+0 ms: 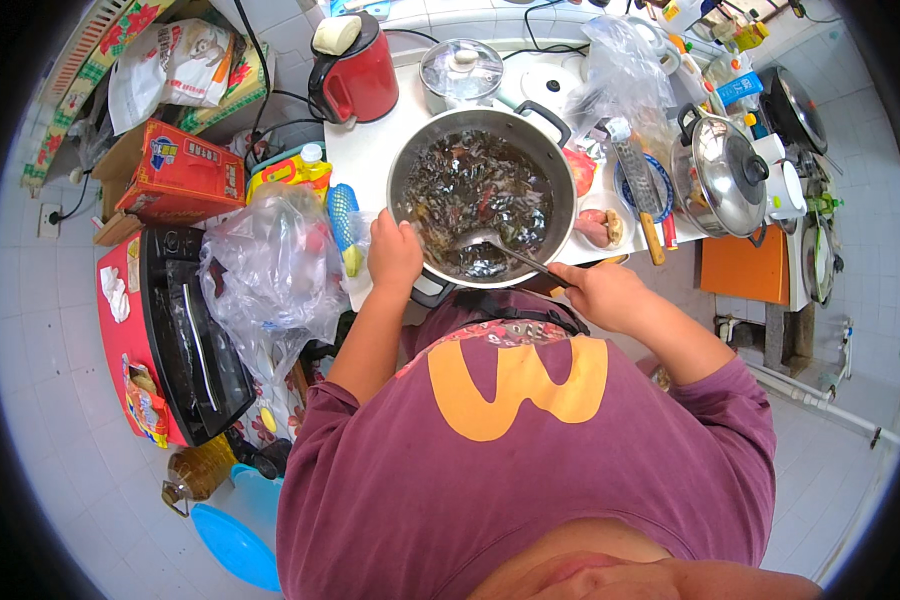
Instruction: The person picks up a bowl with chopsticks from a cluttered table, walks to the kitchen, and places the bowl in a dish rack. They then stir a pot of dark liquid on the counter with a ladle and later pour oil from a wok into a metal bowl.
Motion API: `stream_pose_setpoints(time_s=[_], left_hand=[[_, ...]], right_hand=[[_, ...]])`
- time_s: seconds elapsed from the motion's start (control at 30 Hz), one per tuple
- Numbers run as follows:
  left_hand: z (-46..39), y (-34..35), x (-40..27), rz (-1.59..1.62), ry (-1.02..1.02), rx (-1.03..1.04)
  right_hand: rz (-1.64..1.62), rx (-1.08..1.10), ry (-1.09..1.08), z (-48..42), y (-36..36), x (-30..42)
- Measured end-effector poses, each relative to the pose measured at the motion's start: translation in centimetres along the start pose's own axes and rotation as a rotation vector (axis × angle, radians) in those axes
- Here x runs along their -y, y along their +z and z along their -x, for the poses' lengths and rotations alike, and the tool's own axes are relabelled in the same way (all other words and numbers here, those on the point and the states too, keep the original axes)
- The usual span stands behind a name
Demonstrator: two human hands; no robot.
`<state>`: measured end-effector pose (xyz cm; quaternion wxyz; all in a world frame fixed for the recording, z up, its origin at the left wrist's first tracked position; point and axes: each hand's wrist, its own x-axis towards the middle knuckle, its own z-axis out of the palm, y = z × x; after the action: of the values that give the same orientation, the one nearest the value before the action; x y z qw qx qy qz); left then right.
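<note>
A large two-handled pot [568, 225] stands at the near edge of the white counter, filled with dark liquid and dark leafy pieces. My right hand [600, 294] grips the dark handle of a metal ladle [521, 257], whose bowl dips into the liquid near the pot's lower side. At the pot's left rim is my left hand [394, 251], fingers bent, near a thin, clear plastic piece; whether it grips the rim cannot be told. Right of the pot lie a small bowl with pinkish pieces and ginger [602, 227] and a grater with a wooden handle [640, 187].
A red electric kettle [367, 75] and a glass-lidded pot [461, 71] stand behind. A steel lidded pot [720, 176] is at the right. Plastic bags [274, 262], a red box [187, 172] and a red-and-black appliance [180, 337] crowd the left.
</note>
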<state>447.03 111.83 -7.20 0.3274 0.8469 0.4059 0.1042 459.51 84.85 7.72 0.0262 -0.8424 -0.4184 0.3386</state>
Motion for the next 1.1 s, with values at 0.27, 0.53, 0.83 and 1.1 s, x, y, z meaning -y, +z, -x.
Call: stream_pose_setpoints(time_s=[0.27,0.53,0.83,1.1], left_hand=[[0.2,-0.5,-0.5,0.007,-0.016,0.022],[0.0,-0.2,0.0,0.027,0.011,0.010],[-0.1,0.0,0.4,0.138,0.013,-0.018],[-0.1,0.2,1.2,0.189,0.069,-0.049]], right_hand=[[-0.201,-0.093,-0.078,0.2,-0.8,-1.6],[-0.080,-0.431,0.104,-7.2,0.2,-0.8],[-0.370,-0.399,-0.062,-9.7,3.7,0.2],[-0.251,-0.152,-0.300,-7.0,2.4,-1.1]])
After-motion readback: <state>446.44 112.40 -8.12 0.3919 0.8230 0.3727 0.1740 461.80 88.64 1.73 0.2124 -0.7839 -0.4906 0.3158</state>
